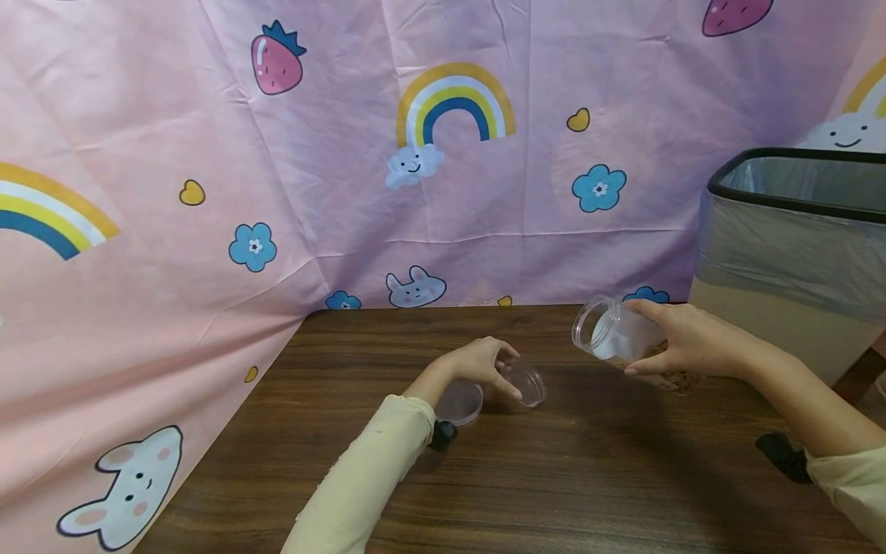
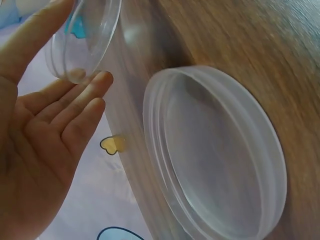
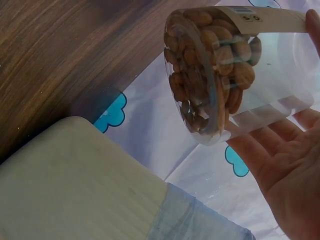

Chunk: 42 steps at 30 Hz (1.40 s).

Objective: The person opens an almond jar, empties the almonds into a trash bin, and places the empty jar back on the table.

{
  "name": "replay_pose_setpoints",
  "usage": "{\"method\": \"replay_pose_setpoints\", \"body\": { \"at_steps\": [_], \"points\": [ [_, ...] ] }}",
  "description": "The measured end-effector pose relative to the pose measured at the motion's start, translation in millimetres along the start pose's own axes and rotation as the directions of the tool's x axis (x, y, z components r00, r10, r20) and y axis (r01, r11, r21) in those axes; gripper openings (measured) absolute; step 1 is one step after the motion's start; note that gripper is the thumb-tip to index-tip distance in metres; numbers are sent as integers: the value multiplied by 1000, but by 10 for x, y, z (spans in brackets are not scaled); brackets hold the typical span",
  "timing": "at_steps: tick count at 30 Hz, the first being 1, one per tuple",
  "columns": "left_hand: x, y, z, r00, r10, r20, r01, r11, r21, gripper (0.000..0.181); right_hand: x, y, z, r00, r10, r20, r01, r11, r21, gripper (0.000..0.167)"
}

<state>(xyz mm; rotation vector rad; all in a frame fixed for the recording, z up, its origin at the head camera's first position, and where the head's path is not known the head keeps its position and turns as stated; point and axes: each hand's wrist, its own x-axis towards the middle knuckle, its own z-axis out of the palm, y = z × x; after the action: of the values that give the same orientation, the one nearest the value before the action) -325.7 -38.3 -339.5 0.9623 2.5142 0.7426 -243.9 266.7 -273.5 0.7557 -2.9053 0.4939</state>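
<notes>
My left hand (image 1: 481,363) pinches a clear round plastic lid (image 1: 529,385) between thumb and fingers, tilted just above the table. A second lid (image 1: 460,403), more cloudy, lies beneath that wrist; the left wrist view shows this lid (image 2: 275,165) large, with its rim up. Off to the right, my right hand (image 1: 699,338) grips a clear jar (image 1: 633,331) by its side, over the table. The jar is tipped, its uncovered mouth towards the left. Almonds (image 3: 215,75) are gathered at its base, below a paper label (image 3: 270,20).
A tall beige bin (image 1: 761,308) with a plastic liner and black rim stands at the right, behind the right arm. Part of a clear object (image 1: 881,388) shows at the right edge. A patterned cloth (image 1: 332,169) hangs behind the dark wooden table (image 1: 540,477).
</notes>
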Motion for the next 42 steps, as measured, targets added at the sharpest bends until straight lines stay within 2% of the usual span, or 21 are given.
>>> {"method": "replay_pose_setpoints", "body": {
  "at_steps": [8, 18, 24, 35, 42],
  "points": [
    [-18, -45, 8, 999, -41, 18, 38, 992, 117, 66, -11, 9, 5, 1000, -6, -7, 6, 1000, -14, 97],
    [-28, -60, 39, 995, -93, 30, 83, 970, 228, 64, -24, 17, 21, 1000, 4, -8, -5, 1000, -20, 96],
    [-40, -52, 43, 995, -93, 30, 82, 963, 256, 58, -26, 21, 24, 1000, -13, -24, 12, 1000, -24, 96],
    [-40, -68, 76, 993, -116, 22, 105, 952, 287, 58, -27, 29, 26, 999, -34, -38, 33, 999, -32, 95],
    [-38, -52, 79, 993, -116, 33, 100, 942, 319, 66, -34, 44, 6, 998, -42, -56, 40, 998, -46, 93]
  ]
}}
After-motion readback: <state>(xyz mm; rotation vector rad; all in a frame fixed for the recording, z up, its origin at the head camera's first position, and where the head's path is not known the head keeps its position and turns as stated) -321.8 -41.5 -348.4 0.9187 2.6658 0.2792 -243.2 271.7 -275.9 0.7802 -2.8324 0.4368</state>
